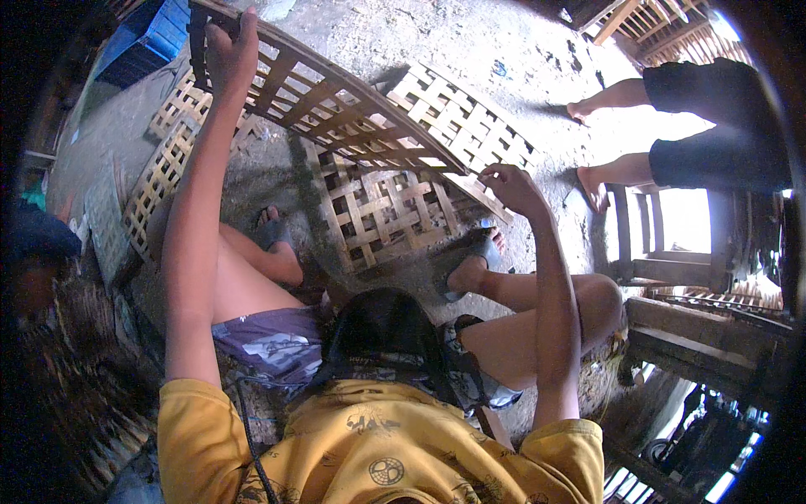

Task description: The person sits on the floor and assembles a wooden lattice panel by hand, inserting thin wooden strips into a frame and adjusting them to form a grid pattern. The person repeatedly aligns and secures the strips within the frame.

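Observation:
A woven bamboo panel (312, 99) with a stiff edge strip is lifted aslant in front of me, its left end higher and farther away. My left hand (233, 57) is closed round that upper left end, thumb up along the edge. At the lower right corner, my right hand (514, 190) pinches with bent fingers; the exact contact is small and partly hidden. Beneath it, a second woven panel (390, 210) lies on the floor between my feet. Another pale lattice panel (462, 109) lies just beyond the raised one.
More woven panels (161, 172) lean or lie at my left. A blue plastic crate (143, 42) stands at the far left. Another person's bare legs (625, 168) extend in from the right, above a wooden frame (672, 269). Rough grey floor (369, 34) stretches ahead.

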The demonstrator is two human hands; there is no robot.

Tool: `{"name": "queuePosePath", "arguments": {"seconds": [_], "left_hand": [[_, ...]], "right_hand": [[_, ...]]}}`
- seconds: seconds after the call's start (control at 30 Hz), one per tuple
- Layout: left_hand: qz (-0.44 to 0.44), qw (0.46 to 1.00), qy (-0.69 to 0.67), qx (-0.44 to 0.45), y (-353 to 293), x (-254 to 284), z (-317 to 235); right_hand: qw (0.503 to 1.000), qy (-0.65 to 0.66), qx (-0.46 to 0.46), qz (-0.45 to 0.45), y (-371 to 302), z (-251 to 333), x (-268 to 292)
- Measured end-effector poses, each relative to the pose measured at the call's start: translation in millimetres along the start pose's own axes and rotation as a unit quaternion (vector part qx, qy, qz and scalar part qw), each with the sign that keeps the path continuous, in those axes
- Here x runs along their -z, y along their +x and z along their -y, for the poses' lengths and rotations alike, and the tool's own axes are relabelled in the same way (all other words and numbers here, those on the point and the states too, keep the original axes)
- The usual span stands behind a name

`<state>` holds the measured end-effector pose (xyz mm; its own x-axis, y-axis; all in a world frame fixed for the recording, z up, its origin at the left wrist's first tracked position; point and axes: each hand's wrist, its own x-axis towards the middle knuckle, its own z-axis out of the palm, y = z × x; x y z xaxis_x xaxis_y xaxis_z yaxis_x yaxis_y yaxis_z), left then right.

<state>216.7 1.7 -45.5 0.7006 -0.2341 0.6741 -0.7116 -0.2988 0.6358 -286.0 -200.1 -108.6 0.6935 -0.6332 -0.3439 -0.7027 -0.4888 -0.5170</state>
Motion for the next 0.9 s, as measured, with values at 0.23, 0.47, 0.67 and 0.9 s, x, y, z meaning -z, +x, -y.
{"name": "queuePosePath", "arguments": {"seconds": [0.23, 0.47, 0.67, 0.9], "left_hand": [[0.003, 0.997, 0.056, -0.05, 13, 7, 13], [-0.04, 0.999, 0.021, -0.029, -10, 10, -39], [-0.036, 0.993, 0.007, -0.111, 8, 3, -8], [-0.014, 0.999, 0.038, -0.033, 8, 7, 7]], "right_hand": [[1.0, 0.006, 0.023, -0.016, 14, -7, -13], [0.999, -0.036, -0.007, -0.024, 8, 7, -9], [0.996, 0.037, 0.075, -0.044, 16, 4, -9], [0.999, 0.015, 0.013, 0.028, 20, 1, -10]]}}
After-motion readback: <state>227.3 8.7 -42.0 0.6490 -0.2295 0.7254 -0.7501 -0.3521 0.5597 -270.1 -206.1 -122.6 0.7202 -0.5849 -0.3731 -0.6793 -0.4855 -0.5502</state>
